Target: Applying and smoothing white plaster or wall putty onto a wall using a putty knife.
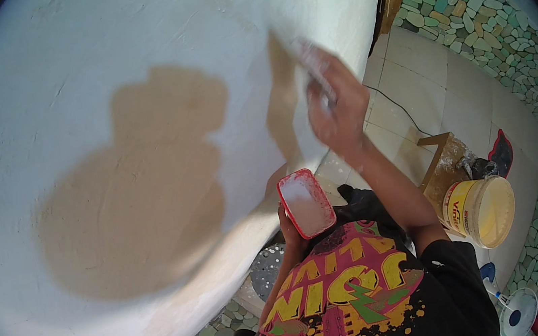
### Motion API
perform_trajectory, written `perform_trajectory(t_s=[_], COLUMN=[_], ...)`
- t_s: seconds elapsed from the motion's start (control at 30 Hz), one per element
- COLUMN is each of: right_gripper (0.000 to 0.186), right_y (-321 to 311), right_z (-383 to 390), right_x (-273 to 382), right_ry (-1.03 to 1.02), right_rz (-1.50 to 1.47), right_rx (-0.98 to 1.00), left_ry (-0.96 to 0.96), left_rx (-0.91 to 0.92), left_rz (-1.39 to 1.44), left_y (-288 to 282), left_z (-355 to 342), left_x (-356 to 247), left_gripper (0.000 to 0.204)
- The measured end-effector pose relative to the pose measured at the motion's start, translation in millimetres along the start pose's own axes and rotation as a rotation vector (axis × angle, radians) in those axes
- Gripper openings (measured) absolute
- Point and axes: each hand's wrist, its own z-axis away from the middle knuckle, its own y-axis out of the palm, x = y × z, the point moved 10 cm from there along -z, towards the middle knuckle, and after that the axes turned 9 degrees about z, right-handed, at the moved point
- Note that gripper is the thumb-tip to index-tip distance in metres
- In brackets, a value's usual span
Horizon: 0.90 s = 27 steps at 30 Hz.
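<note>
My right hand [340, 101] is raised at the white wall [129, 37], its fingers wrapped round the handle of a paintbrush [315, 65]. The brush's head is smeared by motion, close to the wall; whether it touches cannot be told. Lower down, my left hand [289, 228] grips a red rectangular tub [332, 212] from its left side, in front of my chest. Whitish paint [308, 203] lies in the tub, and dried paint coats its inner rim. My head and arm cast brown shadows on the wall.
At right, a yellow-and-white paint bucket [468, 213] stands by a low wooden stool [448, 158] splashed with white. A dark red-edged object [501, 154] lies beside them. A cable [404, 109] crosses the tiled floor. A small fan [516, 315] stands at lower right.
</note>
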Motion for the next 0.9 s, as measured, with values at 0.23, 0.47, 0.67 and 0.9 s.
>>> perform_trajectory(t_s=[0.23, 0.47, 0.67, 0.9], right_gripper=[0.047, 0.042, 0.036, 0.04], right_y=[13.9, 8.1, 6.0, 30.6], right_z=[43.9, 58.4, 31.3, 84.9], right_x=[15.0, -35.4, -65.6, 5.3], right_ry=[0.029, 0.409, 0.324, 0.301], right_rz=[0.069, -0.203, 0.013, -0.222], right_rx=[-0.022, -0.005, -0.012, 0.301], left_ry=[0.031, -0.028, -0.022, 0.023], left_rx=[-0.03, 0.053, 0.124, 0.045], left_rz=[-0.068, -0.066, -0.044, -0.08], left_y=[-24.8, 0.4, 13.2, 11.6], left_z=[0.9, 4.5, 12.5, 11.3], left_x=[-13.7, -13.6, -15.6, -23.7], left_gripper=[0.071, 0.075, 0.063, 0.074])
